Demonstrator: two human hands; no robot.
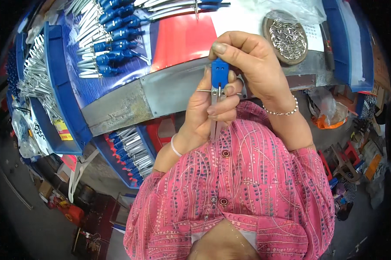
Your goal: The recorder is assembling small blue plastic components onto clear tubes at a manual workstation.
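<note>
Blue-headed compass pinched between both hands, above the bench edge.
The compass (219, 86) hangs legs-down; left hand (204, 115) clasps its metal legs, right hand (251, 65) grips the blue head. The thin cross pin (204, 91) could slip out, I judge, or the points prick a finger.

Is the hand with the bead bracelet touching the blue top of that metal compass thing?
Touching. The head view shows the right hand pinching the compass's blue top between thumb and fingers, no gap.

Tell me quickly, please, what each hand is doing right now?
Left hand: closed around the metal legs of the blue-topped compass.
Right hand: closed, pinching the compass's blue top.
</note>
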